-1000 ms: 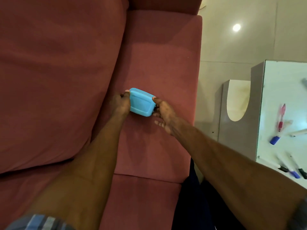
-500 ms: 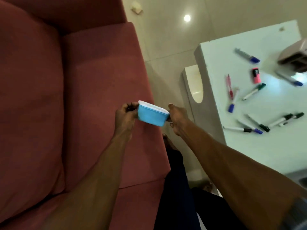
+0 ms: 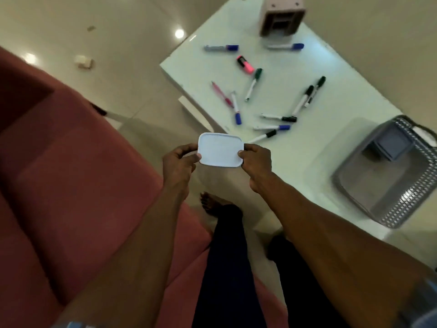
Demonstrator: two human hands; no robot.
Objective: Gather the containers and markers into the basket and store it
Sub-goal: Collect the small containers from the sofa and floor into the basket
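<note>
I hold a small container [image 3: 220, 150] with a white lid between both hands, lid up, over the floor near the table's near corner. My left hand [image 3: 179, 162] pinches its left end and my right hand [image 3: 256, 159] its right end. Several markers lie scattered on the white table [image 3: 307, 162], among them a pink highlighter [image 3: 246, 64], a green-capped marker [image 3: 253, 84] and a blue-capped marker [image 3: 237, 110]. A grey mesh basket [image 3: 390, 183] stands at the table's right side with a grey container [image 3: 391, 144] inside it.
A red sofa [image 3: 71, 185] fills the left. A pinkish box-shaped object [image 3: 281, 16] stands at the table's far end. My legs and a bare foot [image 3: 212, 204] are on the tiled floor between sofa and table.
Both hands lifted the blue container off the sofa seat and carried it right toward the table. The view swung from the sofa to the table and basket.
</note>
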